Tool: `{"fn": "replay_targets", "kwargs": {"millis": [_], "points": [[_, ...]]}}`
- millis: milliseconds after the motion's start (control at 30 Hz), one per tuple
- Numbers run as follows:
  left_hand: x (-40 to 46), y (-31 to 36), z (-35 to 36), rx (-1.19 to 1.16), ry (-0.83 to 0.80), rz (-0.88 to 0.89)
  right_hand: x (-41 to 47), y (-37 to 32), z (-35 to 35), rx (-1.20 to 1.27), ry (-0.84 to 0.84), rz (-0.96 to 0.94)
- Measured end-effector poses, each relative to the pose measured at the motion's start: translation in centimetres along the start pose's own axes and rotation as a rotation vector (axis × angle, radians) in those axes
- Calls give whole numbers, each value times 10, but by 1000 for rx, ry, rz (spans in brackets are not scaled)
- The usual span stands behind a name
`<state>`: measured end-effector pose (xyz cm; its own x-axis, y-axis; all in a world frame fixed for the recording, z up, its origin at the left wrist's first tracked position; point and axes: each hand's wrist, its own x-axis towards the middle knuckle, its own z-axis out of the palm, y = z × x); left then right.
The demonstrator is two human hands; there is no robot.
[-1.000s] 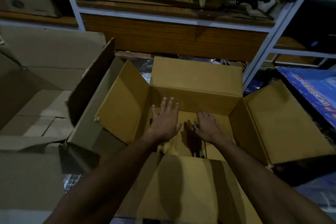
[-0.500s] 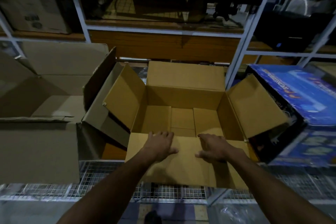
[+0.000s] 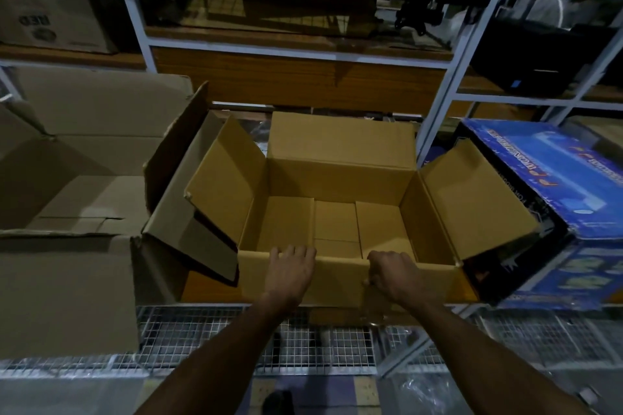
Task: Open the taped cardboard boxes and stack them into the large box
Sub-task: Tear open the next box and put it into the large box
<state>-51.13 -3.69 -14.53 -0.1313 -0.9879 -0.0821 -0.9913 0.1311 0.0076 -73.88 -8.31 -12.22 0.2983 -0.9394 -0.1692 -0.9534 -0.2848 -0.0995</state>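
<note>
An open brown cardboard box [image 3: 340, 141] stands on the shelf in front of me, its side and far flaps spread outward and its inside bare. My left hand [image 3: 290, 271] lies on the near wall with its fingers hooked over the rim. Further right on that rim, my right hand [image 3: 391, 271] grips with curled fingers. The large grey-brown box [image 3: 67, 293] stands open to the left, its right flap leaning against the smaller box.
A blue printed carton [image 3: 556, 178] lies tilted against the box's right flap. Everything rests on a wire mesh shelf [image 3: 202, 340]. White shelf uprights [image 3: 448, 77] and a wooden board rise behind. Another carton [image 3: 50, 10] sits on the upper left shelf.
Both hands came out of the box's inside and back to its near wall, where they now hold the rim. The near flap has folded down. My view has pulled back and up.
</note>
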Motion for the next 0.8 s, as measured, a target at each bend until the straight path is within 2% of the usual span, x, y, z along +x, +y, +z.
{"fn": "replay_targets", "kwargs": {"millis": [100, 400, 800], "points": [[0, -3, -3, 15, 41, -26, -2, -6, 0, -46, 142, -29], [-10, 0, -41, -6, 200, -18, -21, -4, -45, -123, 330, -102], [-26, 33, -162, 77, 503, 104, -87, 23, -164, -61, 537, -165]]}}
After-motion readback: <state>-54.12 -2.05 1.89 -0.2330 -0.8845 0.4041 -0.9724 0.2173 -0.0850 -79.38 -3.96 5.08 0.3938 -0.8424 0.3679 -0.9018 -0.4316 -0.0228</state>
